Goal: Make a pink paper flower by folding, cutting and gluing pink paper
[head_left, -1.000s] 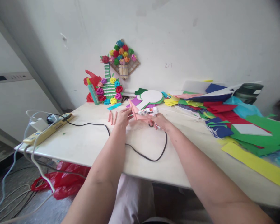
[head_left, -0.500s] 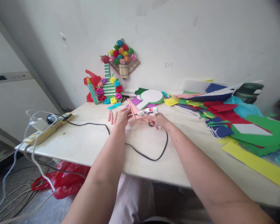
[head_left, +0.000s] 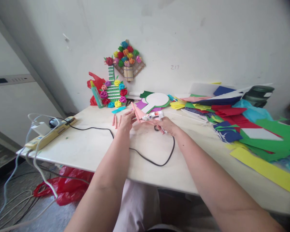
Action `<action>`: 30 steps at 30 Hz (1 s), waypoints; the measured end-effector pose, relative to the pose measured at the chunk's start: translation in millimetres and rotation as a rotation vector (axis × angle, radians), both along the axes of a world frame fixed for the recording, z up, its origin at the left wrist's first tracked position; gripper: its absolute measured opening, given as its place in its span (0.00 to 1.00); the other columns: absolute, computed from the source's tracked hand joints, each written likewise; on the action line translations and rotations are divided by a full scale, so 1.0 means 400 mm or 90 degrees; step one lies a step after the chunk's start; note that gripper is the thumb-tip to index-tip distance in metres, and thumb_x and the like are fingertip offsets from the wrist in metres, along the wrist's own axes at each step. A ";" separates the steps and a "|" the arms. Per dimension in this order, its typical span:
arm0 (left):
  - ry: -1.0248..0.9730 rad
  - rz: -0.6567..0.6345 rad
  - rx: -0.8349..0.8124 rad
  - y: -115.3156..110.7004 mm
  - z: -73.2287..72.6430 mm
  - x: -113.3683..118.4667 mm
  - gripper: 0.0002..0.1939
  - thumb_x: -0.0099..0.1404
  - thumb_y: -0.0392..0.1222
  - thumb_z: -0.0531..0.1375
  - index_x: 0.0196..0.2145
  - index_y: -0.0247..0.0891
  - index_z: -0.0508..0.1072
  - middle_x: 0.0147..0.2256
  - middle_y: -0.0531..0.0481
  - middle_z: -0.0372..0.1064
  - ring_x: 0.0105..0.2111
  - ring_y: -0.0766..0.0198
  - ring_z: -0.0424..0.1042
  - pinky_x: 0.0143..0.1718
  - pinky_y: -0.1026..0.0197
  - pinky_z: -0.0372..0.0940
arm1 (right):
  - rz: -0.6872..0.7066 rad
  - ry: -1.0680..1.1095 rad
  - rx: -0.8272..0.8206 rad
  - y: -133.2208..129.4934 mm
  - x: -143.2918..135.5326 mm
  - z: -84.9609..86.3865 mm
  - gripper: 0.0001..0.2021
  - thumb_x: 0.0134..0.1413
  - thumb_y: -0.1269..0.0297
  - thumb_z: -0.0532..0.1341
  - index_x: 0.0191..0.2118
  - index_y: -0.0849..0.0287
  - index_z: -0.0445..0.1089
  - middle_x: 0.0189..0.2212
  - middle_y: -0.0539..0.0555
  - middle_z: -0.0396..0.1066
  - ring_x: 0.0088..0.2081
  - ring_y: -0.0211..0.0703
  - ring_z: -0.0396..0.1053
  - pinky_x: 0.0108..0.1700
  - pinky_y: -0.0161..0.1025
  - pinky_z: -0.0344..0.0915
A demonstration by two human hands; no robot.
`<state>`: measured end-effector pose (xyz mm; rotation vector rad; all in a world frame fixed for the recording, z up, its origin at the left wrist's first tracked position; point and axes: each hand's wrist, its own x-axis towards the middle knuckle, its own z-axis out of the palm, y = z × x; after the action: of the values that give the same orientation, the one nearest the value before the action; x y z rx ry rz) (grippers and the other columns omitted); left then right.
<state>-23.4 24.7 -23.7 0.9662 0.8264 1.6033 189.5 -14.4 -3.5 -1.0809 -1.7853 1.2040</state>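
Over the middle of the table, my left hand (head_left: 128, 120) is closed on a piece of pink paper (head_left: 141, 113) with a rolled edge. My right hand (head_left: 167, 125) grips a white glue gun (head_left: 157, 114), its nozzle pointing left and close to the paper. A black cord runs from below the gun across the tabletop. Beside my left hand lie several short pink paper rolls (head_left: 114, 120), partly hidden by the hand. A cyan paper piece (head_left: 118, 110) rests just behind them.
A yellow power strip (head_left: 55, 132) with plugs sits at the left edge. At the back stand a green glue bottle (head_left: 96, 96) and a guitar-shaped flower craft (head_left: 114, 91). A white round cutout (head_left: 157, 100) lies behind my hands. Coloured sheets (head_left: 253, 125) cover the right side.
Hardly anything differs. Both hands keep the same hold on the paper and the glue gun, and the view has shifted very slightly.
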 end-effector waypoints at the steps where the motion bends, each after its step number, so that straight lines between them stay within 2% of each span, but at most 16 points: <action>1: -0.001 0.002 0.001 0.000 0.000 0.000 0.14 0.45 0.43 0.66 0.30 0.35 0.73 0.27 0.48 0.70 0.28 0.63 0.71 0.31 0.61 0.63 | 0.000 -0.003 0.001 -0.001 0.001 0.001 0.21 0.42 0.44 0.61 0.24 0.61 0.65 0.09 0.45 0.58 0.09 0.30 0.51 0.12 0.31 0.51; 11: -0.005 0.026 -0.003 0.001 0.001 -0.004 0.11 0.45 0.41 0.66 0.28 0.35 0.72 0.26 0.50 0.69 0.27 0.66 0.69 0.30 0.63 0.63 | 0.014 -0.011 -0.008 0.003 0.001 -0.004 0.20 0.43 0.45 0.61 0.25 0.61 0.65 0.09 0.44 0.58 0.08 0.30 0.52 0.11 0.31 0.50; 14: -0.016 0.029 -0.005 0.004 -0.001 -0.006 0.11 0.45 0.41 0.66 0.28 0.36 0.72 0.26 0.50 0.69 0.26 0.67 0.69 0.29 0.63 0.62 | 0.015 -0.022 -0.022 0.004 0.002 -0.003 0.21 0.42 0.45 0.61 0.22 0.61 0.64 0.10 0.45 0.59 0.08 0.30 0.53 0.10 0.31 0.50; 21: -0.026 0.041 0.002 0.000 0.006 -0.006 0.12 0.44 0.42 0.67 0.28 0.35 0.73 0.26 0.50 0.69 0.25 0.68 0.68 0.28 0.64 0.62 | 0.010 0.018 -0.027 -0.013 0.026 0.034 0.22 0.41 0.46 0.62 0.17 0.61 0.60 0.09 0.46 0.58 0.09 0.30 0.53 0.11 0.31 0.50; 24: -0.035 0.063 -0.015 -0.002 0.010 -0.003 0.13 0.43 0.41 0.67 0.28 0.34 0.72 0.25 0.51 0.69 0.24 0.68 0.68 0.28 0.64 0.62 | -0.072 0.088 -0.010 0.000 0.050 0.043 0.22 0.41 0.44 0.61 0.17 0.60 0.61 0.10 0.47 0.58 0.09 0.30 0.52 0.12 0.32 0.49; 27: -0.031 0.053 -0.026 -0.003 0.012 0.002 0.13 0.42 0.40 0.67 0.27 0.34 0.72 0.25 0.51 0.68 0.25 0.68 0.68 0.28 0.64 0.62 | -0.220 0.118 0.070 0.031 0.090 0.034 0.22 0.42 0.43 0.58 0.20 0.61 0.63 0.11 0.48 0.59 0.11 0.32 0.53 0.14 0.32 0.51; 28: -0.028 0.049 -0.028 -0.004 0.012 0.003 0.13 0.42 0.40 0.67 0.27 0.34 0.72 0.25 0.52 0.68 0.25 0.68 0.68 0.28 0.64 0.62 | -0.274 0.081 0.095 0.042 0.106 0.028 0.22 0.42 0.42 0.58 0.22 0.61 0.65 0.12 0.49 0.61 0.12 0.33 0.55 0.16 0.33 0.53; 30: -0.020 0.041 -0.031 -0.003 0.013 0.006 0.13 0.42 0.40 0.67 0.27 0.34 0.72 0.25 0.52 0.68 0.25 0.68 0.68 0.28 0.64 0.62 | -0.369 -0.092 0.131 0.061 0.139 0.015 0.22 0.42 0.43 0.58 0.26 0.61 0.68 0.17 0.52 0.66 0.18 0.38 0.63 0.21 0.34 0.57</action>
<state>-21.1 23.3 -18.7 0.8869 0.8782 1.6416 245.0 9.8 2.6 -1.4539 -1.4998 0.5923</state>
